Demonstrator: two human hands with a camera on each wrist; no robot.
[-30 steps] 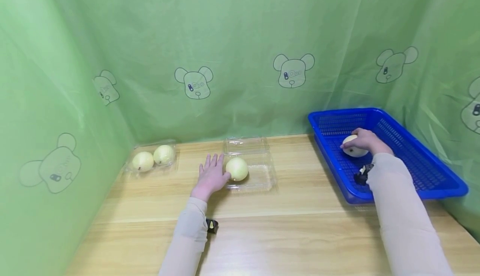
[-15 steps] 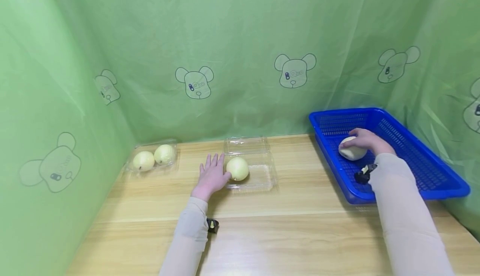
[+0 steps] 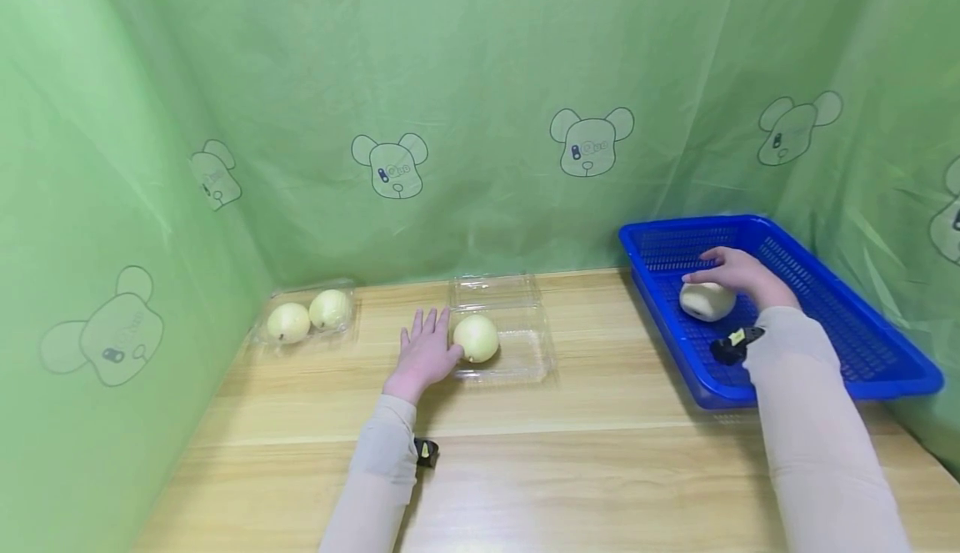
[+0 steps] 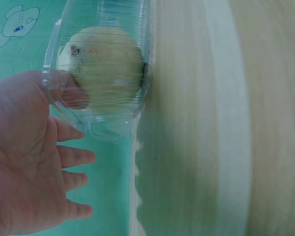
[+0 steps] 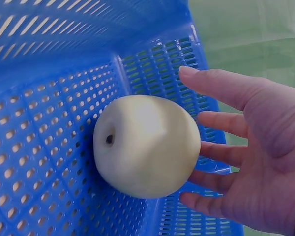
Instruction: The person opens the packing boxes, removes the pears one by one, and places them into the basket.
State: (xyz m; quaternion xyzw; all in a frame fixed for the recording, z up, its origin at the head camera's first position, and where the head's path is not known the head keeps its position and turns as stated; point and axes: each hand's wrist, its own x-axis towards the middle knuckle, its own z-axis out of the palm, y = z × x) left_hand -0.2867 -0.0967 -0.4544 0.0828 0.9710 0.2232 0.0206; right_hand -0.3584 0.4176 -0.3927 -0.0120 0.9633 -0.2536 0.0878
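Inside basket (image 3: 855, 344), fruit (image 5: 147, 147), partly behind right hand (image 3: 741, 276), head view

Left fingers (image 4: 76, 156) straight, right fingers (image 5: 223, 153) parted

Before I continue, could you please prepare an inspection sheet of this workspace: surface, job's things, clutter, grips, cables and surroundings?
Surface: wood-grain table.
Job's things: open clear box with one fruit; second clear box with two fruits; blue basket with another fruit.
Clutter: nothing seen.
Grips: left grip at the open clear box's edge, fingers spread; right grip by the basket's fruit, fingers apart, contact unclear.
Cables: nothing seen.
Surroundings: green sheeting with printed animal heads.
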